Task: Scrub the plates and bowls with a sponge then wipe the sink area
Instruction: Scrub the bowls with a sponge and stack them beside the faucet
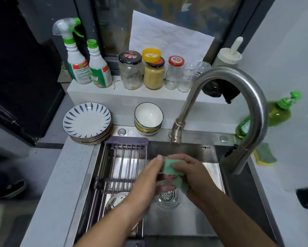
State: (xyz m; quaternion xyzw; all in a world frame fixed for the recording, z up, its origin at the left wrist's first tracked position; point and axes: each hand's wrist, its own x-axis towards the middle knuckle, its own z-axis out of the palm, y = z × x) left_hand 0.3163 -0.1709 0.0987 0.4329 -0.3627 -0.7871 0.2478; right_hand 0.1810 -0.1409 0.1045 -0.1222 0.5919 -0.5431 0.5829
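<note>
Directly above the drain, both hands meet inside the sink. The right hand has its fingers curled round a green sponge. The left hand grips what seems to be a clear glass, though blur makes it hard to tell, and its thumb lies against the sponge's far edge. A rack fills the sink's left half, its right rail just beside the left wrist. The faucet arches over the right side, its head hanging near the right hand. Bare steel lies to the right of the hands and toward the near rim. The plates are stacked at the sink's far left corner, touching the rack's back edge. The bowls sit nested on the rear ledge between the plates and the faucet's base.
</note>
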